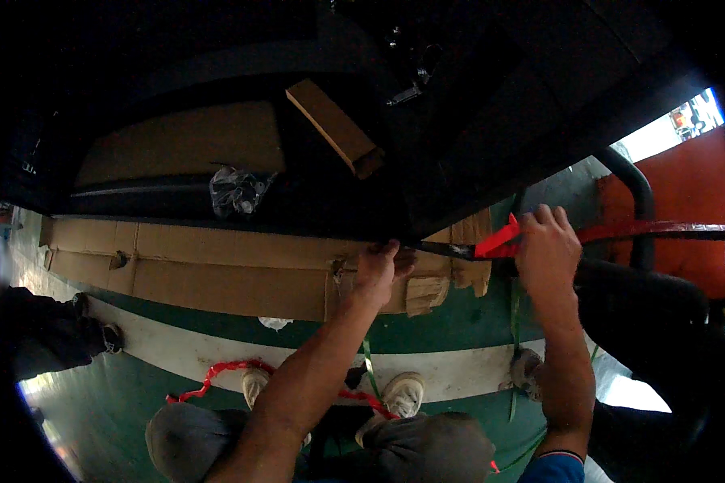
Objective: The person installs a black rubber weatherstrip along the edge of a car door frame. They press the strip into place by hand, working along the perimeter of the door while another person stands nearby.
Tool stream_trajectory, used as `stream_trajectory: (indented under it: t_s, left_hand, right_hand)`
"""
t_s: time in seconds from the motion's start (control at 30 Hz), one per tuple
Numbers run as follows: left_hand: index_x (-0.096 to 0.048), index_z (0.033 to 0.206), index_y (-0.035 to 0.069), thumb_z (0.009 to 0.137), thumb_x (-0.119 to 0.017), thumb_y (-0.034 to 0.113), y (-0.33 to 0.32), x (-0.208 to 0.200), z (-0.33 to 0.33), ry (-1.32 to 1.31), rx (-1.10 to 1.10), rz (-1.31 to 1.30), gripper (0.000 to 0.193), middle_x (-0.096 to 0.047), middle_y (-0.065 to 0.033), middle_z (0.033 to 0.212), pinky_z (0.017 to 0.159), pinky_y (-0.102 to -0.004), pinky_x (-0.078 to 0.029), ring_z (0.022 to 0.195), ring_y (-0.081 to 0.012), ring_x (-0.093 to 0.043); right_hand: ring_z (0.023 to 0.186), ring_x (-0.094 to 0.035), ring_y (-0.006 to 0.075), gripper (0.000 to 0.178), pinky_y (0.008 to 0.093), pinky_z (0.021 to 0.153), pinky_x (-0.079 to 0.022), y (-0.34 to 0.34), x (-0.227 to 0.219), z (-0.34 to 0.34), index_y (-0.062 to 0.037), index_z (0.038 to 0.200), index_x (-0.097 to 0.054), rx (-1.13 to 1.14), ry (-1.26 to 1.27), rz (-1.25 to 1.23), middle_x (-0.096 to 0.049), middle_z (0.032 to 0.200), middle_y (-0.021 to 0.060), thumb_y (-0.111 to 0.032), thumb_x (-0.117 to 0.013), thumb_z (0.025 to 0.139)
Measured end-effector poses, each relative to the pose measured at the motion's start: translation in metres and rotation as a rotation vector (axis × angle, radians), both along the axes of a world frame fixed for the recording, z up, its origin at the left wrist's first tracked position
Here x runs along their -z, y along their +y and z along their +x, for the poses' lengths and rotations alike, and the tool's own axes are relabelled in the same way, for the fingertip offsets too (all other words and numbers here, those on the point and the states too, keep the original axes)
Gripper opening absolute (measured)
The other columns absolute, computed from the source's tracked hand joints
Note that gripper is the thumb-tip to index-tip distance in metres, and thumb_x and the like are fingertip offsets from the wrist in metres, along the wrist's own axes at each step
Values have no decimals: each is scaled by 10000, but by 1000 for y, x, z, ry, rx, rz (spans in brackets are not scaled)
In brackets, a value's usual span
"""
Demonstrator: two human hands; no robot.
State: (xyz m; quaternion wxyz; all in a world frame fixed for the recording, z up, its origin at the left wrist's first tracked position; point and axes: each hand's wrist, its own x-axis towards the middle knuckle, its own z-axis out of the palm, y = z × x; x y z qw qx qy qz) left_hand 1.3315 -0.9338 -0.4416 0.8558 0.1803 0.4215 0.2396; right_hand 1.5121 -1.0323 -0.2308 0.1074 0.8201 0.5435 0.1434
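My left hand is closed at the lower edge of a dark panel, with thumb and fingers pinching a thin black strip. The strip runs right toward my right hand, which is closed on a red plastic tape. One short end of the tape sticks up beside the fingers. On the other side of the hand, a shiny red length stretches to the far right. How tape and strip join is hard to make out. Below my left hand lies a long flattened cardboard sheet.
A narrow cardboard box and a clear plastic bag with small parts lie in the dark interior. A curved black tube stands at right before an orange panel. Red tape trails on the green floor. Another person's leg is at left.
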Motion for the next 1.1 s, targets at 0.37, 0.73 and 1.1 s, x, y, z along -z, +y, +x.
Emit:
stream_trajectory:
  t_s: [0.37, 0.73, 1.1]
  left_hand:
    - [-570, 1147, 51, 959, -567, 185, -3, -1, -1, 8, 33, 61, 231, -675, -127, 991, 696, -380, -598, 813, -262, -692]
    - [-567, 1124, 50, 972, -545, 203, 1, 2, -6, 4, 28, 87, 216, -687, -125, 952, 641, -372, -591, 803, -271, -706]
    - [-602, 1049, 13, 973, -549, 177, -3, 4, -4, 4, 3, -1, 189, -689, -140, 922, 689, -391, -597, 799, -278, -699]
  right_hand:
    - [862, -646, 213, 444, 371, 686, -529, -82, 69, 6, -48, 1214, -604, 354, 1259, -110, -671, 1077, 114, -50, -719, 784]
    - [963, -615, 185, 728, 324, 744, -546, -41, 135, 51, -87, 1359, -493, 15, 1772, 166, -594, 1179, 85, 72, -753, 698]
    - [981, -619, 225, 310, 341, 830, -497, -35, 112, 33, -27, 934, -701, -266, 1554, 353, -644, 1031, 91, -13, -803, 642]
